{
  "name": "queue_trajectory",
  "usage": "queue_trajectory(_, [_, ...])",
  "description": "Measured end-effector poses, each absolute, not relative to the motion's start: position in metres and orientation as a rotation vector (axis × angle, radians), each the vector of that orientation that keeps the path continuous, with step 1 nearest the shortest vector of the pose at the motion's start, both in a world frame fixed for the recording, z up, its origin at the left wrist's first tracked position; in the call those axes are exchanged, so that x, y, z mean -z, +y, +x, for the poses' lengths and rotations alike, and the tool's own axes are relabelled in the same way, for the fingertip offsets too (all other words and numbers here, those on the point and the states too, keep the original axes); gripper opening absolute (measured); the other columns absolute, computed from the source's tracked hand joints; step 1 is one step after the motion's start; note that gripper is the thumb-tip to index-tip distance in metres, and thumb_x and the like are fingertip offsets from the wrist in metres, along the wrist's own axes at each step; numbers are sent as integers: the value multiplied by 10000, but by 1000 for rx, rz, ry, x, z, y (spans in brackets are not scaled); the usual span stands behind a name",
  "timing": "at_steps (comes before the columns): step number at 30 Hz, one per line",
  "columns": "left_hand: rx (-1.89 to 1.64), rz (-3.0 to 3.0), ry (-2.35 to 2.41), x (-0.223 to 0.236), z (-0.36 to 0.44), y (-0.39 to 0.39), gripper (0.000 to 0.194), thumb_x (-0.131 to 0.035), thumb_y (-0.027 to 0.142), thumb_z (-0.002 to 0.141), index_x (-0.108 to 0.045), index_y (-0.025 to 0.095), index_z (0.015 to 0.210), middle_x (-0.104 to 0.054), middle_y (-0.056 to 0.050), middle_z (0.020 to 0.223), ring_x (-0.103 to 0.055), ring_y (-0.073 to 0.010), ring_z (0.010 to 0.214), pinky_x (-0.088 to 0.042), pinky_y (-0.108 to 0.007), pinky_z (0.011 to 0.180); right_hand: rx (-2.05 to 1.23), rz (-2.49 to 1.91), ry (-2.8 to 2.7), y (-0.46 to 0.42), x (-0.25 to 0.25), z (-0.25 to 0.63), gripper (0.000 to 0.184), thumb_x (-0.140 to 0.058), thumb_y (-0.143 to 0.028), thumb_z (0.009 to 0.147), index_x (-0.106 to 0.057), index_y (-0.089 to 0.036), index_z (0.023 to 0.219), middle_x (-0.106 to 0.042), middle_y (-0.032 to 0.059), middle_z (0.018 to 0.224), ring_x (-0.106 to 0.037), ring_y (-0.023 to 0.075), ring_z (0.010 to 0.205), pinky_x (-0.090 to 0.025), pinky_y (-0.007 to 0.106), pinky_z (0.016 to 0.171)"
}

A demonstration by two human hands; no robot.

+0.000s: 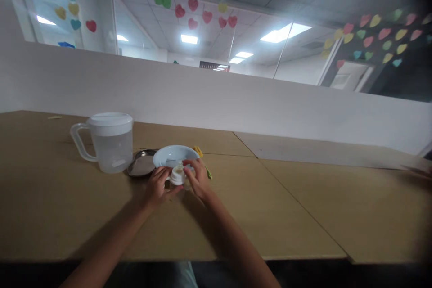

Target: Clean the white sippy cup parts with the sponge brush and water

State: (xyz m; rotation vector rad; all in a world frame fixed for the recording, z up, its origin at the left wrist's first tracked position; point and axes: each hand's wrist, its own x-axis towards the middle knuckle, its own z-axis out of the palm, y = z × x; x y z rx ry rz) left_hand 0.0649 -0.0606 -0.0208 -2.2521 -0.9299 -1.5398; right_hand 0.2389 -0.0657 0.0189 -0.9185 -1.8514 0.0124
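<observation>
Both my hands meet at the middle of a brown table (286,216), closed round a small white bottle-like object with a teat-shaped top (177,174). My left hand (158,185) grips it from the left, my right hand (198,179) from the right. Just behind them lies a pale blue bowl (172,155). A small metal plate (141,164) sits to the bowl's left, and a clear plastic jug with a white lid and a handle (110,143) stands left of that. Something yellow-green (200,152) pokes out behind my right hand.
A white partition wall (236,99) runs along the far edge of the table. Above it are glass panels with coloured paper hearts and ceiling lights. A seam divides the table boards at right. A blurred thing shows at the far right edge (418,168).
</observation>
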Motion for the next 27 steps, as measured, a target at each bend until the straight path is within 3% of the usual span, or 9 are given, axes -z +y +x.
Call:
queue_trajectory(5, [1629, -2359, -931, 19, 68, -62, 396, -606, 450, 728, -587, 139, 974, -651, -105, 928, -599, -266, 912, -493, -386, 811, -143, -936, -1832, -73, -25, 229, 447, -693, -566, 658, -618, -167, 846, -605, 35, 792, -544, 170, 731, -456, 303, 653])
queue_trajectory(10, [1665, -2397, -988, 15, 72, -65, 333, -643, 385, 689, -595, 150, 920, -645, -94, 888, -601, -250, 875, -493, -376, 783, -478, -896, -1956, -66, -33, 240, 418, -692, -550, 650, -663, -190, 861, -632, 6, 776, -551, 138, 671, -460, 279, 620])
queue_trajectory(13, [1673, -2403, -984, 15, 72, -65, 337, -643, 383, 688, -596, 149, 926, -645, -94, 895, -603, -252, 871, -491, -377, 776, -620, -837, -2006, -58, -37, 255, 473, -716, -513, 637, -665, -216, 1002, -660, 32, 931, -578, 157, 775, -471, 293, 659])
queue_trajectory(16, [1659, -2401, -966, 16, 71, -66, 351, -650, 378, 684, -587, 142, 936, -645, -100, 918, -598, -254, 887, -486, -382, 793, -538, -922, -1777, -46, -36, 273, 571, -739, -490, 601, -634, -203, 1083, -650, 78, 1063, -573, 167, 813, -461, 287, 639])
queue_trajectory(19, [1643, -2400, -951, 16, 70, -67, 339, -657, 380, 672, -579, 148, 907, -645, -91, 908, -595, -254, 884, -477, -391, 809, -472, -1035, -1462, -38, -35, 283, 474, -662, -538, 674, -662, -164, 966, -672, 83, 918, -557, 153, 707, -432, 274, 600])
queue_trajectory(22, [1628, -2430, -945, 15, 70, -69, 323, -648, 372, 674, -575, 157, 903, -640, -75, 890, -590, -245, 871, -475, -382, 795, -616, -936, -1512, -42, -33, 275, 490, -612, -586, 717, -659, -181, 988, -665, 56, 839, -566, 152, 701, -439, 276, 631])
queue_trajectory(27, [1647, -2442, -908, 15, 71, -69, 313, -647, 371, 682, -577, 167, 908, -635, -66, 869, -587, -230, 853, -476, -362, 773, -795, -804, -1883, -64, -33, 244, 615, -762, -575, 551, -658, -205, 1032, -651, 39, 931, -576, 183, 818, -460, 317, 748])
